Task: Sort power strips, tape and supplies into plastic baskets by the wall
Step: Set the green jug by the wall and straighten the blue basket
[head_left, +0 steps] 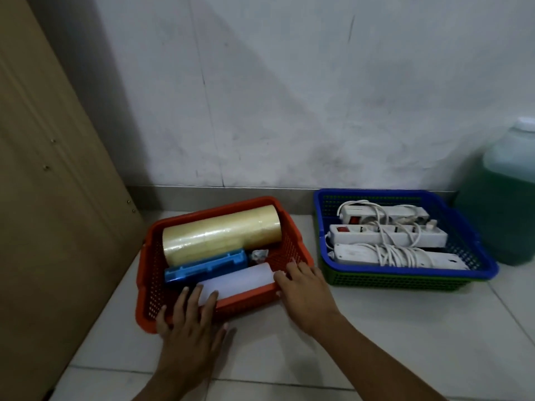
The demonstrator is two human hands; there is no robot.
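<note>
Head view: both hands are spread — left hand (188, 316) and right hand (304, 287) — on the white roll (240, 280) at the near edge of the red basket (292, 227). Pushed unevenly, it might tip over the rim onto the floor (405, 328).

The tiled floor (333, 351) in front of both baskets lies open, as does the narrow strip between the orange basket (150, 273) and the blue basket (405, 195). On the left, a tan panel (52, 198) stands just beside the orange basket, closing that side. The wall (289, 96) shuts off the far side behind both baskets. At the right, a jug of green liquid (503, 204) stands just beside the blue basket's far corner.

Inside the orange basket, free room shows only at the right end (past the tape rolls (220, 235)); the left hand (188, 322) and right hand (304, 287) lie over its near rim. Power strips (385, 235) fill the blue basket.
</note>
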